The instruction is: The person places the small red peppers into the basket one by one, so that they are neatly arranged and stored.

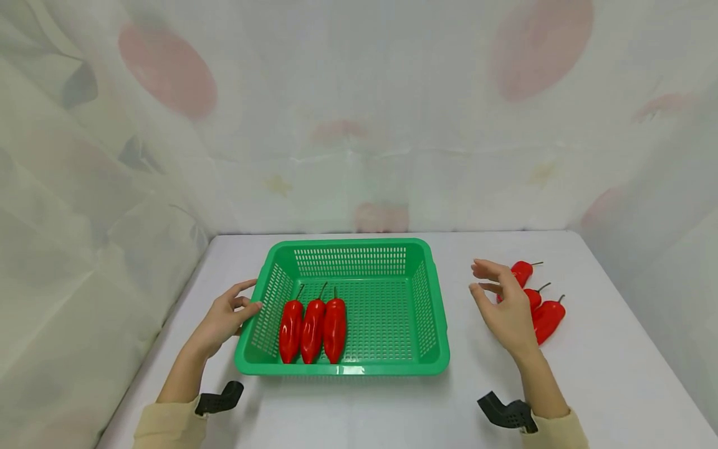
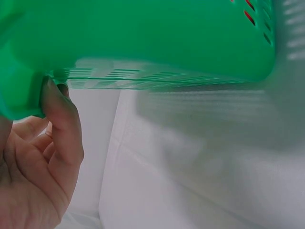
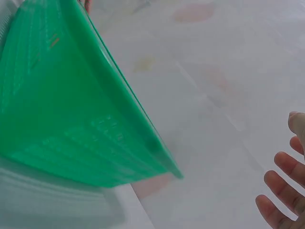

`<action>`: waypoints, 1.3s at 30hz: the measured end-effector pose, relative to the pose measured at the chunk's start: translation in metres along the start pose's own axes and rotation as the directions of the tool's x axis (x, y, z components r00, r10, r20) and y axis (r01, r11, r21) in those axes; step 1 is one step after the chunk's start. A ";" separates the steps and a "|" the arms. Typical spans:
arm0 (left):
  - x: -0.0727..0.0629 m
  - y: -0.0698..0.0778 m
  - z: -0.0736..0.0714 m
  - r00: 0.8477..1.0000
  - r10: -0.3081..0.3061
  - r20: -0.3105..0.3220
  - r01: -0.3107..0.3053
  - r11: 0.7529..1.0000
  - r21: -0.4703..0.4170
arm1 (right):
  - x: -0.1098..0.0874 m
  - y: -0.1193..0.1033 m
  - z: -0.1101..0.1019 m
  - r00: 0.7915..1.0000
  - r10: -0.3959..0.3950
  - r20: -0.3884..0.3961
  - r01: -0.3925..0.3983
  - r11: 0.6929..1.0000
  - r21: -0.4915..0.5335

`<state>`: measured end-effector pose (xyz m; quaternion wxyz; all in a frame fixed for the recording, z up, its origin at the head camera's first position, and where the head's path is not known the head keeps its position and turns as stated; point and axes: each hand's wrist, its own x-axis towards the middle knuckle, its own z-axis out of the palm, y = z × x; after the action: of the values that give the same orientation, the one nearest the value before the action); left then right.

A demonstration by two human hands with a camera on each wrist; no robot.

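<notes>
A green plastic basket (image 1: 392, 369) stands at the middle of the table. Three glossy red chili peppers (image 1: 312, 332) lie side by side in its left half, stems toward the back. My left hand (image 1: 224, 319) grips the basket's left rim, thumb on top; in the left wrist view a finger (image 2: 64, 124) curls under that rim. My right hand (image 1: 509, 315) is held over the table to the right of the basket, fingers relaxed and apart, with nothing between them. More red chili peppers (image 1: 548, 320) lie just beyond and beside it, partly hidden by the hand.
The white table (image 1: 359, 415) carries the basket and the loose peppers. A pale patterned cloth (image 1: 348, 81) hangs behind and along both sides. Black wrist mounts (image 1: 220, 399) sit on both forearms at the beige sleeves.
</notes>
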<state>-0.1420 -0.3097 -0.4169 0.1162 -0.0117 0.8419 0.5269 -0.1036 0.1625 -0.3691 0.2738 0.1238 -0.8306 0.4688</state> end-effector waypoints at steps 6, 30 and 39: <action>0.000 0.000 0.000 1.000 0.001 -0.001 -0.001 1.000 0.004 | -0.008 0.014 -0.017 0.989 0.139 -0.046 -0.138 0.990 0.020; 0.002 -0.002 0.000 1.000 -0.022 -0.007 0.022 1.000 0.001 | -0.039 0.115 -0.057 0.829 0.531 -0.176 -0.557 0.812 -0.175; 0.001 0.000 0.000 1.000 -0.007 -0.002 0.007 1.000 -0.004 | -0.048 0.148 -0.070 0.771 0.612 -0.179 -0.637 0.735 -0.232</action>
<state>-0.1430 -0.3097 -0.4173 0.1172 -0.0156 0.8408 0.5282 -0.1095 0.2981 -0.4729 0.1524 -0.2234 -0.8680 0.4165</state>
